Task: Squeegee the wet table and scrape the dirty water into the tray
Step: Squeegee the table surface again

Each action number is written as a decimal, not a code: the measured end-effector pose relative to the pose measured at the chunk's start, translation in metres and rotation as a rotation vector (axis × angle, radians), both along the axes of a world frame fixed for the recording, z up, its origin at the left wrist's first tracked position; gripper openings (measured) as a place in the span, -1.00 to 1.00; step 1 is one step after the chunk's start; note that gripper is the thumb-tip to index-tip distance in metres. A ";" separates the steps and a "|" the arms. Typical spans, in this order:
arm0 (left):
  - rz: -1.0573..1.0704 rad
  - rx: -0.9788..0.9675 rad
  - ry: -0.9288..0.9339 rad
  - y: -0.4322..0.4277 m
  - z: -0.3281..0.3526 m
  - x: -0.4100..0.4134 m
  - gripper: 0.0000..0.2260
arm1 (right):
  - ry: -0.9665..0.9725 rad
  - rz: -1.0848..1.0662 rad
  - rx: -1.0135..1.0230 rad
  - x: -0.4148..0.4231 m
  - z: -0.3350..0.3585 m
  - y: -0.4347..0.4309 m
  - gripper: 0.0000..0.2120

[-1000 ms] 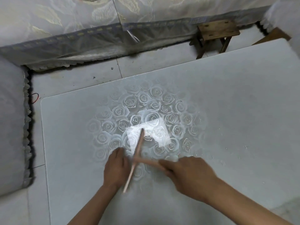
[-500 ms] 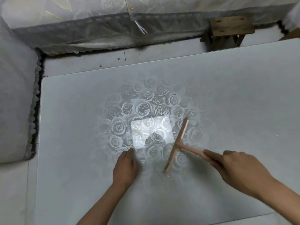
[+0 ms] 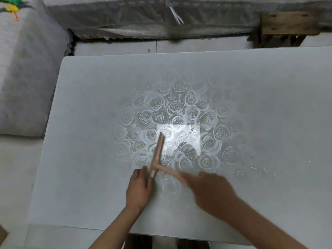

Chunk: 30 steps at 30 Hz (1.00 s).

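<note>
A pale pink squeegee lies on the grey table, its blade running from the bright light patch down toward my hands. My right hand, blurred by motion, grips the squeegee's handle at the lower right. My left hand rests flat on the table with straight fingers, right beside the blade's near end. The tabletop has a rose pattern in its middle, with wet streaks and white specks to the right. No tray is in view.
A cloth-covered sofa stands left of the table and another covered seat runs along the back. A small wooden stool sits on the floor at the back right. The table's near edge is just below my forearms.
My right hand has swept the squeegee left across the rose pattern, back next to my left hand. The camera view has shifted, so the table sits more to the right.
</note>
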<state>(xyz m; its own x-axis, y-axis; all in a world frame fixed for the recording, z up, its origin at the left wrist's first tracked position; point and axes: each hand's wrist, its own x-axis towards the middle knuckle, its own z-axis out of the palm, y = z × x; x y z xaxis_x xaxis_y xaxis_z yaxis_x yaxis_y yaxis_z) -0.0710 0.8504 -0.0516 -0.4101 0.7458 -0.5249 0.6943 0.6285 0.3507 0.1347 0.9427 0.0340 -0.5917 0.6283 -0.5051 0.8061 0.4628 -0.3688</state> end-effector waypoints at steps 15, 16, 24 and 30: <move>0.169 -0.032 0.083 -0.016 0.016 0.016 -0.66 | 0.123 0.118 -0.080 -0.020 -0.001 -0.011 -0.67; 0.158 -0.046 0.091 -0.017 0.012 0.015 -0.66 | 0.116 0.108 -0.097 -0.018 -0.007 -0.013 -0.67; -0.115 0.012 -0.024 0.014 -0.010 0.106 -0.58 | 0.004 -0.068 -0.064 0.097 0.006 0.014 -0.64; 0.085 0.125 -0.146 0.002 0.005 0.107 -0.67 | 0.049 0.087 0.031 0.081 0.031 -0.007 -0.60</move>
<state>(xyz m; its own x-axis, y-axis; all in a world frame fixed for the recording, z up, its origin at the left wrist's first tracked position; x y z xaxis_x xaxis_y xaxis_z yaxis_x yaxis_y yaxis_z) 0.0364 0.8524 -0.0468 -0.4009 0.7750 -0.4886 0.5770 0.6278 0.5225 0.2154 0.9354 0.0653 -0.6679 0.5886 -0.4555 0.7441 0.5419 -0.3908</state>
